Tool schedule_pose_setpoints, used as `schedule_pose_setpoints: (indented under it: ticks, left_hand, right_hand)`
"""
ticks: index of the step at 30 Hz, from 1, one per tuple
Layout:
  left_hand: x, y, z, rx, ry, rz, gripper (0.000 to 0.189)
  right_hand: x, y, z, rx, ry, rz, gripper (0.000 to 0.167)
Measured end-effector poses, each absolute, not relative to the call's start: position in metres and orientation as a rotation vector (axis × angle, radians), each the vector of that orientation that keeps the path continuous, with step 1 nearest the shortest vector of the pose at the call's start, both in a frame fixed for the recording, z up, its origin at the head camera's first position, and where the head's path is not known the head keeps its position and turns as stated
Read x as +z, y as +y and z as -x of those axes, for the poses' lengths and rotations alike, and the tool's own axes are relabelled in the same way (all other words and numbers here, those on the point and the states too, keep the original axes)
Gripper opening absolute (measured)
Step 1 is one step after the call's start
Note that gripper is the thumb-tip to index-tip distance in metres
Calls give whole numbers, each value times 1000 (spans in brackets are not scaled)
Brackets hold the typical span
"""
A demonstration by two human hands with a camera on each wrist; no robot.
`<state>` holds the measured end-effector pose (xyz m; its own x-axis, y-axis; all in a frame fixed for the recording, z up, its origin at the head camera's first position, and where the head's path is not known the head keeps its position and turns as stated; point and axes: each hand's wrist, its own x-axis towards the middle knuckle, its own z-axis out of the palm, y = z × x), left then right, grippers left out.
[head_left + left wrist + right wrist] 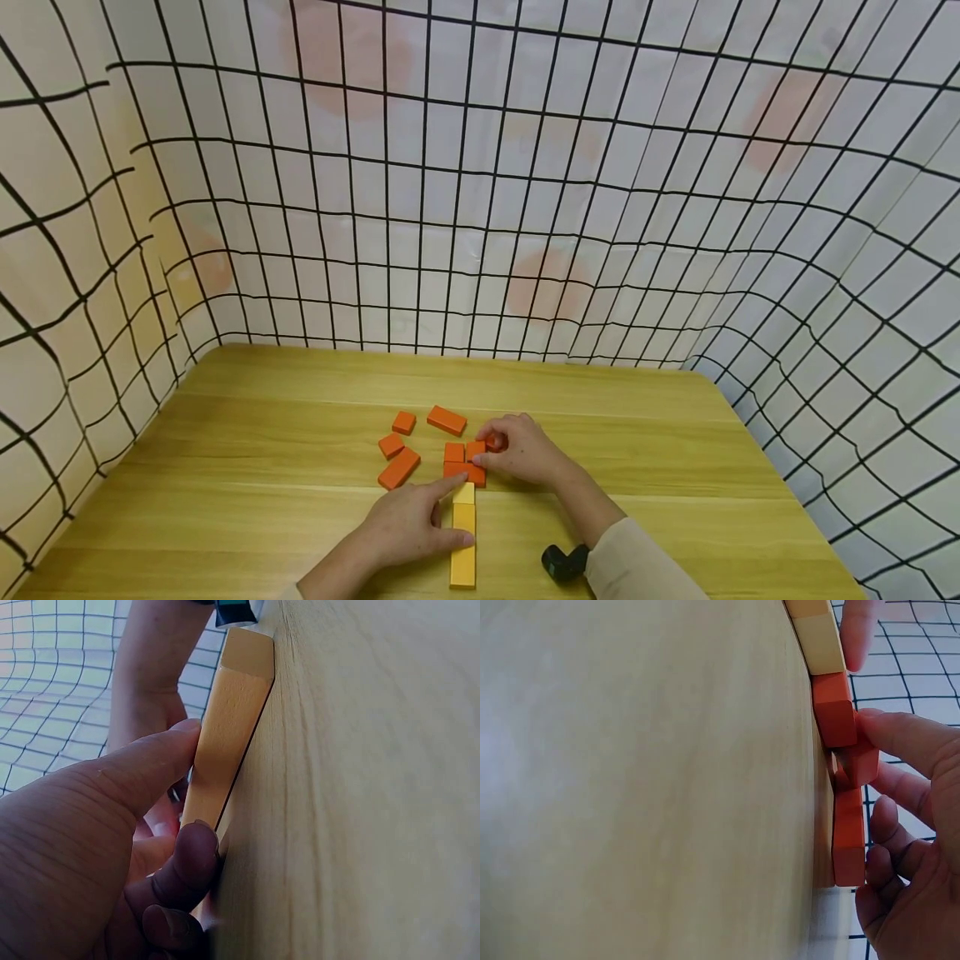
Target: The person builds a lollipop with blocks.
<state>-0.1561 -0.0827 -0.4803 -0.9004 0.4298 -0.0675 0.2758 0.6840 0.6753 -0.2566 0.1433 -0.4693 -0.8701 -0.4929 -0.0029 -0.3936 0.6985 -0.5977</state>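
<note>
Lower centre: yellow block [462,562]; left hand [408,521] beside it, thumb and forefinger spread, thumb touching it. Just above, right hand [521,451] pinches small red block [476,447] between thumb and forefinger. Four red pieces [400,468] lie left of centre. Checked backdrop [450,183] fills upper frame.

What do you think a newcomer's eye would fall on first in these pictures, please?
It would probably be the bright orange blocks, some grouped near the middle of the wooden table and others loose to their left. Next, the right hand pinches an orange block at that group, while the left hand touches the long yellow block nearer the viewer. Beyond the table, the black-gridded backdrop stands out.
</note>
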Motion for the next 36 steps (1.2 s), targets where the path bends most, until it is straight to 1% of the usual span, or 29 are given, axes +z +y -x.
schedule_pose_setpoints:
  ticks: [17, 24, 36]
  left_hand:
    - [-479, -83, 155, 1014, 2675, -568, 83]
    - [-479, -84, 154, 1015, 2690, -590, 83]
    - [-479, -84, 154, 1014, 2690, -591, 82]
  right_hand:
    - [-467, 139, 254, -855, 2757, 691, 19]
    - [-468, 140, 254, -840, 2777, 743, 14]
    - [-466, 138, 255, -843, 2768, 728, 6]
